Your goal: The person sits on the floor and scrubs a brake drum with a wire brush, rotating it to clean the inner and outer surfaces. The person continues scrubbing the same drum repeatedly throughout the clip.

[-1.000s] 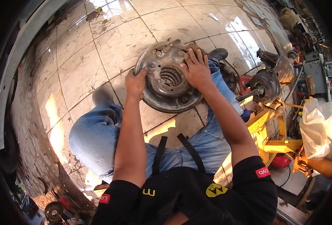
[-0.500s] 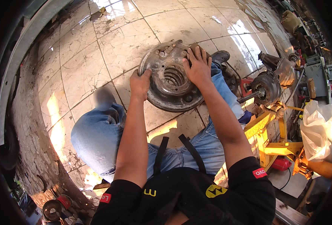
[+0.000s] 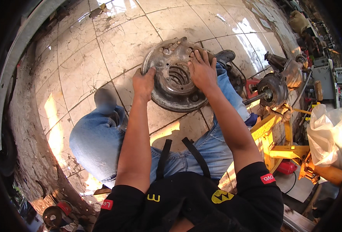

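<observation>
A round, worn metal brake backing plate (image 3: 167, 96) is in front of me over the tiled floor, between my legs. Bolt heads stand out on its upper face, and ringed, coil-like metal shows through its round centre hole. My left hand (image 3: 143, 84) grips the plate's left rim, thumb on the face and fingers out of sight behind the edge. On the right side of the plate, my right hand (image 3: 203, 70) rests palm down with its fingers spread, beside the centre hole. What lies under that palm is hidden.
To the right, a greasy axle housing (image 3: 273, 89) sits by a yellow metal stand (image 3: 275, 143). A clear plastic bag (image 3: 327, 133) hangs beyond it. My shoe (image 3: 226, 57) is close to the plate's right side. A curved metal rail (image 3: 8, 77) runs along the far left.
The plate and both hands sit slightly higher and a little left in the view, as the view shifts a little. The hold of each hand looks the same.
</observation>
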Motion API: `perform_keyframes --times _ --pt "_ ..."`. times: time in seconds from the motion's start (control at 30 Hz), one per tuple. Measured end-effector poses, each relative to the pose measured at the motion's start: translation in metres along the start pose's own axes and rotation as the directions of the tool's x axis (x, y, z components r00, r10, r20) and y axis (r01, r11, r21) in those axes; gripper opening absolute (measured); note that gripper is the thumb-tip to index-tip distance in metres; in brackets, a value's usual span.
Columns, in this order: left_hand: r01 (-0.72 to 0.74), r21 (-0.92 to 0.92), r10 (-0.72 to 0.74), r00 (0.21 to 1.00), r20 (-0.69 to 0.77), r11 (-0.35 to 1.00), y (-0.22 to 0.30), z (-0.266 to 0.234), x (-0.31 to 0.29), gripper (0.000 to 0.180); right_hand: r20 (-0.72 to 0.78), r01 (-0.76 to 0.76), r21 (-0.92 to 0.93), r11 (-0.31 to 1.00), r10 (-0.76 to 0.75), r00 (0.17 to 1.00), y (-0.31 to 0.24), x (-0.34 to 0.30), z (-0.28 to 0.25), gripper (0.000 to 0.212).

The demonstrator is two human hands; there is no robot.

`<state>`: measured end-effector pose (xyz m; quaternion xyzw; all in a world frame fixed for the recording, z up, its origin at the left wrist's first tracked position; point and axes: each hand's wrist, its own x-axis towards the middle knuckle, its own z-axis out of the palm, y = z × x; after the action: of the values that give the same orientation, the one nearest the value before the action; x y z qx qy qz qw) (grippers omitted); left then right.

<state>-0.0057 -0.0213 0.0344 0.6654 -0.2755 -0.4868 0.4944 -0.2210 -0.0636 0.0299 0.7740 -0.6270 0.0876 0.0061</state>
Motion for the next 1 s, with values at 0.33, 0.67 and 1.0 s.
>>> perform_keyframes --times 0.33,0.67,1.0 --pt "-0.017 -0.033 0.017 1.0 0.005 0.999 -0.003 -0.003 0.0 0.045 -0.003 0.038 0.081 0.996 -0.038 0.999 -0.008 -0.003 -0.004 0.047" --pt "0.248 -0.243 -0.216 0.965 0.15 0.938 -0.004 -0.008 0.002 0.044 -0.117 0.067 0.075 0.995 -0.058 0.991 -0.007 -0.016 0.006 0.048" --pt "0.129 -0.132 -0.115 0.987 0.11 0.983 -0.024 -0.015 0.003 0.047 -0.103 0.029 0.509 0.86 0.028 0.994 -0.002 -0.027 -0.043 0.037"
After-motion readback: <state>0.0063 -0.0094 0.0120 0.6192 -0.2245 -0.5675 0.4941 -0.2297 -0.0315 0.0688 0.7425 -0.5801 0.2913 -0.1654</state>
